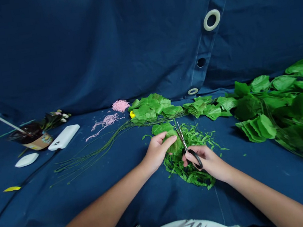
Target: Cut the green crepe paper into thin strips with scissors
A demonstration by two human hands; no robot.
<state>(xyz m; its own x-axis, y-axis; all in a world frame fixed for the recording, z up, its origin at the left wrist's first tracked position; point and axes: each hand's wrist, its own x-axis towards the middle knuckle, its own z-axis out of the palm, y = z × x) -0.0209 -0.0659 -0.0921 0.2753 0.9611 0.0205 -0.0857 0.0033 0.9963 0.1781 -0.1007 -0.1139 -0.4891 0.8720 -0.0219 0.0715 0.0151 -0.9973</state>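
Between thumb and fingers, my left hand (pixel 158 150) pinches a green artificial leaf (pixel 175 146). My right hand (pixel 205 158) grips black-handled scissors (pixel 182 135) by the finger loops, and their blades point away from me, slightly parted, close to the leaf's right edge. Under both hands spreads a heap of green leaf shreds (pixel 199 174). Just beyond lies a pile of whole green leaves (pixel 152 106) beside a bundle of thin green stems (pixel 107 144).
Leafy vines (pixel 281 99) cover the right side. Pink yarn (pixel 120 105) lies at the back. On the left are a cup with a straw (pixel 35 139), a white device (pixel 64 137) with a black cable (pixel 23 182), a white piece (pixel 27 160) and a yellow scrap (pixel 12 188). A blue curtain (pixel 102 41) hangs behind.
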